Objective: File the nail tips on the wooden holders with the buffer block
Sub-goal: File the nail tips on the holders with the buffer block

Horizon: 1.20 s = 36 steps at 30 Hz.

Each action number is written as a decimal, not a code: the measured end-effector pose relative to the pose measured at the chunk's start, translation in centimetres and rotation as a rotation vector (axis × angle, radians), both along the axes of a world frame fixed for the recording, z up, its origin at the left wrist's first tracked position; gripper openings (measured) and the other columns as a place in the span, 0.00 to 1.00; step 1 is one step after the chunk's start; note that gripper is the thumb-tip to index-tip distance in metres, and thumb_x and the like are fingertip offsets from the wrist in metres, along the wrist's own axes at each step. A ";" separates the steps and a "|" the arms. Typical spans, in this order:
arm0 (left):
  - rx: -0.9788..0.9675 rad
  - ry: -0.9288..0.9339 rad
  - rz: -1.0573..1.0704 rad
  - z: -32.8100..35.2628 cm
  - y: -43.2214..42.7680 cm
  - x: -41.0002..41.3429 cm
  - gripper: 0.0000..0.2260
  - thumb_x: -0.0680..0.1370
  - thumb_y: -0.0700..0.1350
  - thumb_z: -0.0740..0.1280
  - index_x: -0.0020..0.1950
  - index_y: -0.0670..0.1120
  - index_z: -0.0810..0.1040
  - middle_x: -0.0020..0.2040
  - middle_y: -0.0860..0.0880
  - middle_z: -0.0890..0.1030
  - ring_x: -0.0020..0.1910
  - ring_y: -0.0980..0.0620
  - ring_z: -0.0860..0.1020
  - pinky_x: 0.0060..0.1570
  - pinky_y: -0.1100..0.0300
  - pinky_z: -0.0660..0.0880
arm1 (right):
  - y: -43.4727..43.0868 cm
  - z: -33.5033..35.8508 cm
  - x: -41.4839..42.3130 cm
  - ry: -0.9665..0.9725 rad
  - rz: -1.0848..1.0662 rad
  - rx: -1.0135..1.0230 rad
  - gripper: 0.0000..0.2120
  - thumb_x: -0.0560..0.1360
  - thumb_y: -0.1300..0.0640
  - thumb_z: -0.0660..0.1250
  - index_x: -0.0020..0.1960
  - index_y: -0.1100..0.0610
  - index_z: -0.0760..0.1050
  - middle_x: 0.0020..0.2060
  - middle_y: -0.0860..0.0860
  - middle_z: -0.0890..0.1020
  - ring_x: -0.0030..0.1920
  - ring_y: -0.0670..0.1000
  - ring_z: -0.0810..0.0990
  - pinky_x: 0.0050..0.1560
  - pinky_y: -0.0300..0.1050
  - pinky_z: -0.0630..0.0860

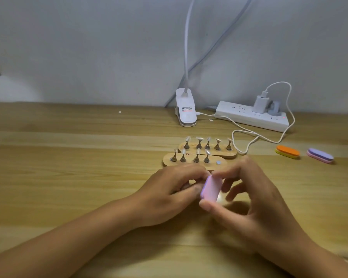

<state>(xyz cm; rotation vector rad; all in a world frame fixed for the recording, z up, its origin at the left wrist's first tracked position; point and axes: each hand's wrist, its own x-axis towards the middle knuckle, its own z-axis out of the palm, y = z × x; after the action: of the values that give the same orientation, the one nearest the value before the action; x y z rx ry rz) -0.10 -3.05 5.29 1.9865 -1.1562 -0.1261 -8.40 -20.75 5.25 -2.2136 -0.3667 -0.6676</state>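
Head view. Right hand (255, 199) over the table (68, 157), middle, near side: pinching the buffer (211, 187) end to end, thumb at the lower end, forefinger at the upper end, other fingers loosely spread and off it. Buffer pink with a lilac edge, held clear of the tabletop, tilted, broad face toward the camera. Some motion blur over both hands.

Left hand (169, 189) just left of the buffer: fingers curled, tips bunched against the buffer's left edge. Cannot tell whether anything is pinched there; fingertips blurred and partly hidden.

Near holder (167, 162) flat on the table just behind the hands, its front edge partly covered by the knuckles. Four upright pegs on it, each with a tip, and one bare metal disc (218, 162) toward its right end. Far holder (233, 154) directly behind, touching or nearly touching the near one, set slightly to the right. Five pegs on it, each carrying a tip (199, 139).

Toward the back edge: white lamp clamp (186, 111) and, to its right, white power strip (245, 115) with a charger (260, 103) plugged in. White cable (249, 135) looping from the charger across the table to the clamp.

Toward the right edge, well apart from the holders: orange buffer (287, 151) and purple buffer (320, 155), lying flat, side by side, not touching.
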 end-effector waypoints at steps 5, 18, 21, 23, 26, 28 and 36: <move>-0.024 0.063 0.013 0.0 0.0 0.2 0.07 0.80 0.47 0.61 0.47 0.52 0.78 0.38 0.58 0.74 0.38 0.52 0.71 0.40 0.58 0.65 | -0.4 0.1 0.1 0.056 -0.066 0.111 0.16 0.68 0.44 0.77 0.49 0.47 0.74 0.45 0.43 0.76 0.41 0.49 0.78 0.33 0.39 0.75; -0.083 0.181 0.014 0.0 0.0 0.4 0.07 0.82 0.39 0.62 0.50 0.44 0.79 0.40 0.50 0.79 0.29 0.56 0.73 0.33 0.61 0.70 | 0.2 -0.1 -0.2 0.075 -0.020 0.014 0.21 0.66 0.48 0.77 0.54 0.44 0.71 0.46 0.40 0.77 0.28 0.47 0.75 0.31 0.31 0.68; -0.005 0.067 0.039 0.0 0.0 0.3 0.08 0.80 0.43 0.62 0.50 0.45 0.80 0.38 0.56 0.75 0.33 0.55 0.72 0.36 0.59 0.67 | -0.2 0.2 0.0 0.080 -0.081 0.049 0.18 0.68 0.44 0.77 0.50 0.46 0.73 0.41 0.37 0.75 0.31 0.47 0.77 0.31 0.29 0.67; 0.023 0.001 0.031 0.0 0.0 0.2 0.07 0.80 0.44 0.61 0.47 0.47 0.79 0.37 0.58 0.74 0.37 0.55 0.72 0.39 0.60 0.66 | -0.3 0.4 0.0 0.049 -0.124 0.009 0.17 0.68 0.43 0.77 0.50 0.48 0.74 0.41 0.38 0.74 0.30 0.47 0.76 0.31 0.31 0.68; 0.069 -0.088 0.012 0.2 0.0 -0.2 0.10 0.79 0.41 0.60 0.43 0.57 0.69 0.37 0.61 0.71 0.40 0.61 0.70 0.41 0.62 0.65 | 0.4 0.2 -0.6 0.020 -0.030 -0.144 0.15 0.68 0.48 0.73 0.52 0.50 0.74 0.46 0.41 0.71 0.29 0.44 0.75 0.27 0.43 0.74; 0.076 -0.113 0.017 0.2 0.0 -0.2 0.10 0.80 0.42 0.60 0.42 0.57 0.68 0.37 0.61 0.70 0.40 0.63 0.69 0.41 0.63 0.65 | 0.4 0.4 -0.6 0.044 -0.018 -0.124 0.15 0.67 0.51 0.73 0.52 0.50 0.73 0.46 0.41 0.71 0.29 0.44 0.75 0.28 0.44 0.74; 0.033 -0.023 0.023 0.3 0.1 -0.1 0.08 0.82 0.42 0.61 0.46 0.53 0.74 0.38 0.61 0.74 0.41 0.60 0.72 0.43 0.62 0.67 | 0.0 0.3 -0.5 0.047 -0.097 -0.135 0.14 0.65 0.48 0.71 0.48 0.47 0.72 0.44 0.42 0.72 0.31 0.44 0.75 0.31 0.40 0.72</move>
<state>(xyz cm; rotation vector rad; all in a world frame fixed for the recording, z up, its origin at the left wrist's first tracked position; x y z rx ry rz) -0.25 -2.98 5.54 2.0344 -1.1525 -0.1123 -8.89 -20.73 5.58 -2.3835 -0.2888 -0.6582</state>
